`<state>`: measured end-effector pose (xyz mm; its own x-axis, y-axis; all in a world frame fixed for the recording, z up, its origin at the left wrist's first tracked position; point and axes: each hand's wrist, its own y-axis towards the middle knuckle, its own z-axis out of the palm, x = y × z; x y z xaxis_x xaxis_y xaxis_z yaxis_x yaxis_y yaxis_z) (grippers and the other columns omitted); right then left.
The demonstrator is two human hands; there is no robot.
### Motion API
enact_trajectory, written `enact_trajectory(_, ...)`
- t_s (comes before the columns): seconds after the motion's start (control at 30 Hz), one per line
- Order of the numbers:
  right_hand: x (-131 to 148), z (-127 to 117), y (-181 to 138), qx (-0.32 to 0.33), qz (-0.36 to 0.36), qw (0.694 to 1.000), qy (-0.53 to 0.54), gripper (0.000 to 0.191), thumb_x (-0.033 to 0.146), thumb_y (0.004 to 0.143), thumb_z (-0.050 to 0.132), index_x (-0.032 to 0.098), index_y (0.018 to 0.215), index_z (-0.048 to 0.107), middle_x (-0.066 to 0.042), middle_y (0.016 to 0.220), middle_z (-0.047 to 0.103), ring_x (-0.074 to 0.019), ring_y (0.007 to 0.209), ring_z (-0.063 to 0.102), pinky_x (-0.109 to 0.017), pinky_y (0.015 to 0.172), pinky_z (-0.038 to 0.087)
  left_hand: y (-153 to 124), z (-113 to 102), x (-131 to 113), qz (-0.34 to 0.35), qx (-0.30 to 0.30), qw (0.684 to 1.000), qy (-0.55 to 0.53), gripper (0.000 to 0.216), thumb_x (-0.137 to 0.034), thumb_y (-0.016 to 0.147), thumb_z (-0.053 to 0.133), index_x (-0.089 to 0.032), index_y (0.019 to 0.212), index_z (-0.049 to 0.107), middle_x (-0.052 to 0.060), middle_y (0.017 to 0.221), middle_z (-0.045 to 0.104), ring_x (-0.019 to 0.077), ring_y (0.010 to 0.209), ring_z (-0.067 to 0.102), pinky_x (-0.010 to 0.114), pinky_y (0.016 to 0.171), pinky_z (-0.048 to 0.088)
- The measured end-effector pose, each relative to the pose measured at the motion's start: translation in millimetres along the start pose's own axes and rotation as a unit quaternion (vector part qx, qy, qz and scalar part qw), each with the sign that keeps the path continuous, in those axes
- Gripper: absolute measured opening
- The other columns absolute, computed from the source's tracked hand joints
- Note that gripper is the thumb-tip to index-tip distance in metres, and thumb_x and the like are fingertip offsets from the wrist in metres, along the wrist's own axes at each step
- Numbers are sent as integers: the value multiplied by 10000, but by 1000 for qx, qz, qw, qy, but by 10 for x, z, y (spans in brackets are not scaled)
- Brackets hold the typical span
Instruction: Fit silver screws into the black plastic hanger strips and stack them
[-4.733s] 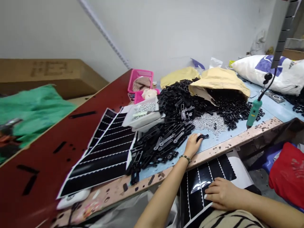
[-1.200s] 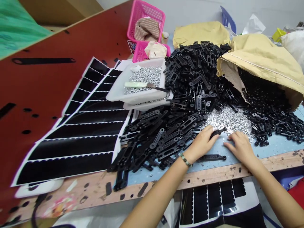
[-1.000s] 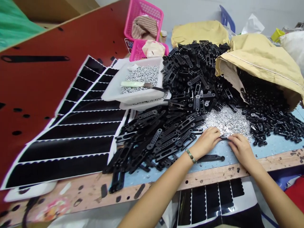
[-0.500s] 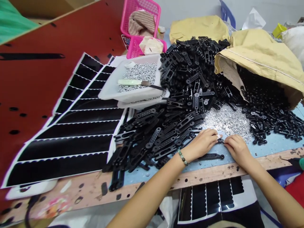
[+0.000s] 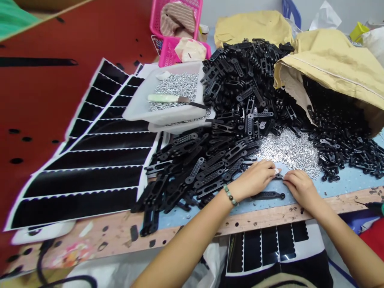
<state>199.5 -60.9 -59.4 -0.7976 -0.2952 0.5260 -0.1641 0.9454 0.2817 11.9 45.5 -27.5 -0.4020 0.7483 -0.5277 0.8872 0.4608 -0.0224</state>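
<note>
My left hand (image 5: 258,176), with a beaded bracelet on its wrist, is closed on a small black plastic part (image 5: 278,176) near the table's front edge. From the other side my right hand (image 5: 301,187) pinches at that part's end, fingertips together; whether it also holds a tiny metal piece is too small to tell. Just below the hands a longer black plastic arm (image 5: 268,195) lies on the blue surface, partly behind my left wrist. Behind the hands spreads a heap of small silver metal pins (image 5: 295,150).
Black plastic arms (image 5: 210,168) pile up left and behind. Small black parts (image 5: 339,154) spill from a yellow sack (image 5: 336,60). A white tub (image 5: 135,108) of metal pieces carries a green-handled knife (image 5: 163,98). Black sheets (image 5: 81,192) lie left; pink baskets (image 5: 168,54) stand behind.
The view has shifted slightly, so the background sits a little higher. Both hands stay together at the small black part, with hardly any visible movement.
</note>
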Motion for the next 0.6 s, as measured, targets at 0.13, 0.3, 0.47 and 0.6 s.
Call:
enact_trajectory(0.13,28,-104,222,1,18,999,29,132,261,921,497,211,972,609,-65,916,626,-209,865,590,-368,776,487,-128,-6,-75,-21,14,1000,-9,215,-197,942,455,-187,1018,656,50,1000,611,181,928,554,322,860,431)
enact_trajectory(0.3,207,175,974,-44,-15,999,-21,312,202,907,488,182,1218,515,-116,1151,595,-255,1039,541,-405,889,455,-332,11,-218,-57,13,998,-14,186,-183,917,489,-182,1004,652,48,944,622,192,895,572,347,867,459)
enact_trajectory(0.47,149,306,1308,26,-8,995,-100,194,162,874,531,172,1055,603,-115,971,631,-261,923,564,-391,816,459,-505,-32,-150,-135,-150,973,-108,227,-216,932,441,-175,1088,601,69,1088,613,191,1028,573,340,943,461)
enact_trajectory(0.6,-5,147,986,-59,65,996,1,106,219,871,547,170,947,601,-86,896,635,-220,807,586,-352,749,479,-441,-23,-7,-206,-234,928,-206,288,-289,922,441,-183,1163,557,86,1192,576,197,1047,592,333,893,501)
